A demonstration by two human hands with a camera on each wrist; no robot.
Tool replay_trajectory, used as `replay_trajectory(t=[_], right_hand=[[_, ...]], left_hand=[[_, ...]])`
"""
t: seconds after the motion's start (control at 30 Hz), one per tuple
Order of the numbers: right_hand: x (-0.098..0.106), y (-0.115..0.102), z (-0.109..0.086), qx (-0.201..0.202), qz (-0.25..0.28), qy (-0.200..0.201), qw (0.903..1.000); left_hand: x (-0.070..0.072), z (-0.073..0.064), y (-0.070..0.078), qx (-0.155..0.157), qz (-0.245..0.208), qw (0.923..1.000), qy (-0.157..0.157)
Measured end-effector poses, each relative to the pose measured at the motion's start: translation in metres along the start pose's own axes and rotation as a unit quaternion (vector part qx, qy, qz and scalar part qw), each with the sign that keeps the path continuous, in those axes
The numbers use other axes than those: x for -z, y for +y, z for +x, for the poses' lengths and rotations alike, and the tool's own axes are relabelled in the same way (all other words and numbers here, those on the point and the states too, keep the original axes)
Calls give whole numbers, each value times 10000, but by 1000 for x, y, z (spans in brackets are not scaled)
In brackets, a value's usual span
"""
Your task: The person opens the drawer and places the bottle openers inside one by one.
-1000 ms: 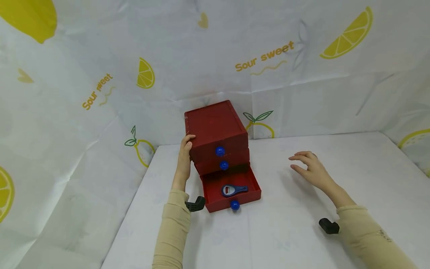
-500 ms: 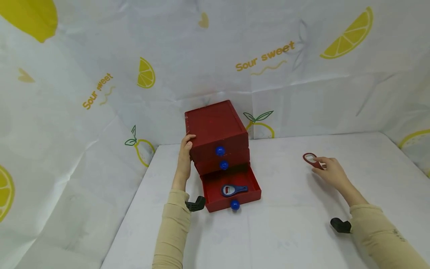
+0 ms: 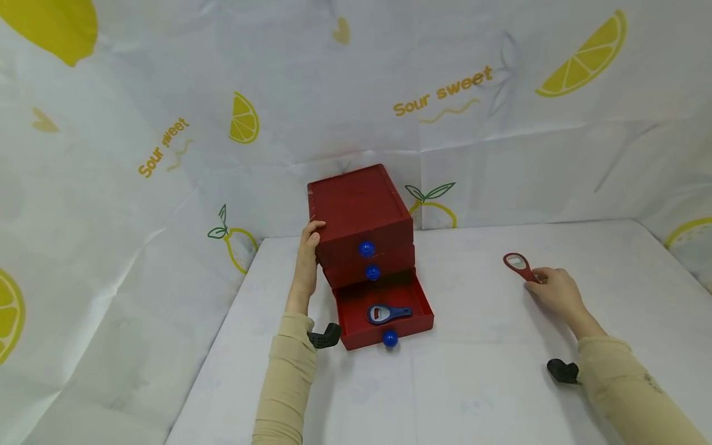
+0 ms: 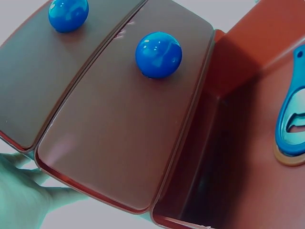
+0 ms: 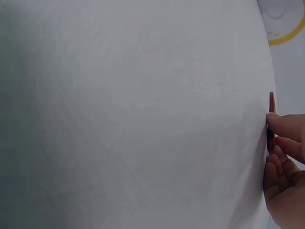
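My left hand (image 3: 304,262) grips the left side of a red drawer cabinet (image 3: 356,201), fingertips over its top edge; the left wrist view catches part of this hand (image 4: 24,195) against the side. The bottom drawer (image 3: 361,339) is pulled out, and a blue bottle opener (image 3: 381,314) lies in it. My right hand (image 3: 559,293) pinches the handle end of a red bottle opener (image 3: 516,262), its ring-shaped head pointing away to the left. The right wrist view has this opener (image 5: 272,102) edge-on between thumb and fingers of the right hand (image 5: 288,186).
Blue round knobs (image 3: 366,249) front the two upper drawers, which are closed. Another knob (image 3: 390,339) sticks out from the bottom drawer. A white cloth printed with lemons (image 3: 528,167) hangs behind the white table (image 3: 473,383).
My right hand, earlier with bent fingers above the table and no opener in sight, has moved right and now holds the red bottle opener. The left hand stays on the cabinet.
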State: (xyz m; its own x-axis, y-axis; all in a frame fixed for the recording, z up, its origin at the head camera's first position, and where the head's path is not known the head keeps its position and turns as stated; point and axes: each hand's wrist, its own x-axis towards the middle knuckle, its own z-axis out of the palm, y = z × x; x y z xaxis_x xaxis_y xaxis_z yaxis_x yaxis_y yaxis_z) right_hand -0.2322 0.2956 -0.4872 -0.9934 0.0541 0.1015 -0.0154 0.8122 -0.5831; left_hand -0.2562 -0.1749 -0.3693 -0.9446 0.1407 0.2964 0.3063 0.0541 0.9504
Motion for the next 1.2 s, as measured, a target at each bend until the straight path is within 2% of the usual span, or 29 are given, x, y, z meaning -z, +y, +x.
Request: replay_trajectory(t=[0.23, 0.43, 0.77, 0.87, 0.93, 1.03, 1.1, 1.2], right_hand=[[1, -1, 0, -150, -60, 10, 9999], [3, 4, -1, -238, -31, 173, 9996], [12, 3, -5, 208, -11, 474, 9987], [15, 0, -9, 342, 27, 586, 9977], [15, -3, -13, 445, 41, 687, 9966], [16, -11, -18, 543, 129, 818, 9951], [16, -18, -20, 598, 185, 894, 9940], [15, -32, -23, 732, 321, 947, 9923]], left_hand=[[0, -1, 1, 19, 42, 10000, 1], [0, -2, 0, 14, 33, 10000, 16], [0, 0, -1, -10, 20, 10000, -39], [2, 4, -12, -54, -16, 10000, 4], [2, 4, -12, -50, -7, 10000, -6], [2, 3, -10, -32, 17, 10000, 8], [0, 0, -1, 12, 49, 10000, -34], [0, -1, -1, 36, 34, 10000, -15]])
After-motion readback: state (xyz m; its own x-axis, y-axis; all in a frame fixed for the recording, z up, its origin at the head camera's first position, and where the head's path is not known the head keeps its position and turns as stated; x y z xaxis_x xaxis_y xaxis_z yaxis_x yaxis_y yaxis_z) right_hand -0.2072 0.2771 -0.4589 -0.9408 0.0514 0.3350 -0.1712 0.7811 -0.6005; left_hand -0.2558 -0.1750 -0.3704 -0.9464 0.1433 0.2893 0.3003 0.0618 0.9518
